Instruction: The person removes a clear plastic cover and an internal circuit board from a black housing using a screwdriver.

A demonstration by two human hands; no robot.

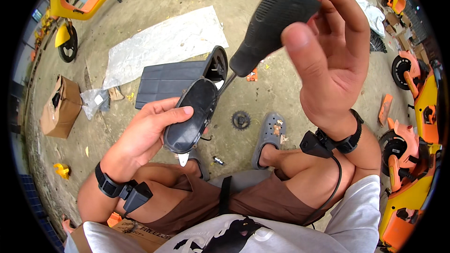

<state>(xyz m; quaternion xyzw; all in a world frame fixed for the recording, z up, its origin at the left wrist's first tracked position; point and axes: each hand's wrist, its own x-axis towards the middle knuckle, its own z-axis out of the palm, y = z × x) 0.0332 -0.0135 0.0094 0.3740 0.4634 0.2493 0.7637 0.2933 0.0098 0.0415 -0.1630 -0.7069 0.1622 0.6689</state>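
My left hand (144, 133) is closed around a black oval plastic housing (191, 115), its thumb lying on the smooth face. A white pointed tab sticks out at the housing's lower end. In my right hand (335, 58) is a screwdriver (279, 23) with a black and red grip, held near the butt between thumb and fingers. Its shaft slants down to the housing's right upper edge; the tip's exact contact is hidden. Just beyond stands a dark hollow shell (218, 63) with parts inside, by a dark grey ribbed panel (166, 82).
A clear plastic sheet (164, 42) lies on the concrete floor ahead. To the left stands a cardboard box (62, 107). A black toothed ring (241, 120) lies near my grey clog (271, 133). Yellow and orange scooter bodies (426, 107) line the right side.
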